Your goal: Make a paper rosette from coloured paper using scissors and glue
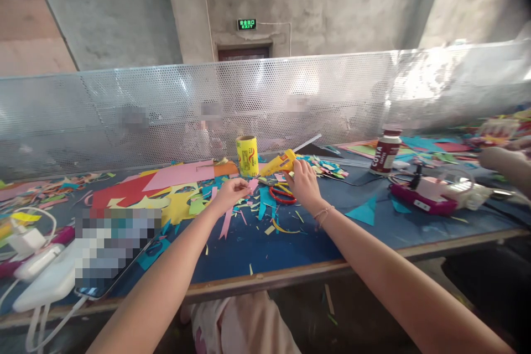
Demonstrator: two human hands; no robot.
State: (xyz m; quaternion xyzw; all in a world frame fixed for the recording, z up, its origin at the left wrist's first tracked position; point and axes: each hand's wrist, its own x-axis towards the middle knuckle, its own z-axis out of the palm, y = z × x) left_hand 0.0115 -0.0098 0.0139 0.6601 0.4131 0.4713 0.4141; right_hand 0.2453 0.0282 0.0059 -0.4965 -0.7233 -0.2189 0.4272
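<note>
My left hand (232,193) pinches a small pink paper piece (253,183) between thumb and fingertips. Just to its right, my right hand (305,181) is closed around a yellow hot glue gun (279,164), whose nozzle points left toward the pink piece. A whitish glue stick (307,142) juts from the gun's back end. Below the gun lie red-handled scissors (282,196) among paper scraps. A yellow printed cardboard tube (248,156) stands upright behind my hands. Yellow paper with cut-outs (179,204) lies left of my left hand.
At left are a phone (133,257) and a white power bank (45,287) with cables. A brown bottle (385,152) and a magenta power strip (423,199) stand at right, near another person's hand (498,161). A perforated metal screen (257,99) borders the blue table (265,257).
</note>
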